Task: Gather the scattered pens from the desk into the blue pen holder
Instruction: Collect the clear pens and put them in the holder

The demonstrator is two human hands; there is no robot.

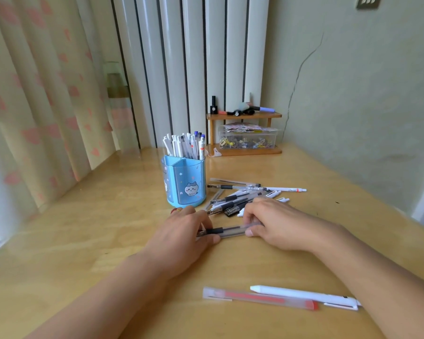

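- A person sits at a wooden desk (83, 216), seen from above, both forearms reaching forward.
- The left hand (181, 231) and right hand (277, 223) meet at the middle of the desk over one clear pen with a black grip (230, 230), which lies flat, running left to right.
- The left fingers pinch the pen's tip end; the right thumb and fingers close on the other end. Holding it at both ends likely steadies it for lifting, or for seating a cap; which cannot be told.
- The blue pen holder (185, 183) stands upright just beyond the left hand, within easy reach. Its back compartment is already packed with white pens (185, 144), tips down; the front compartment appears empty.
- A loose pile of pens (240, 195) lies just right of the holder, touching one another, directly behind the right hand, not yet gathered.
- Nearer the person, well apart from the pile, a red pen (260, 297) and a white pen (304, 295) lie side by side.
- A small wooden shelf (245, 116) with oddments stands against the far wall.
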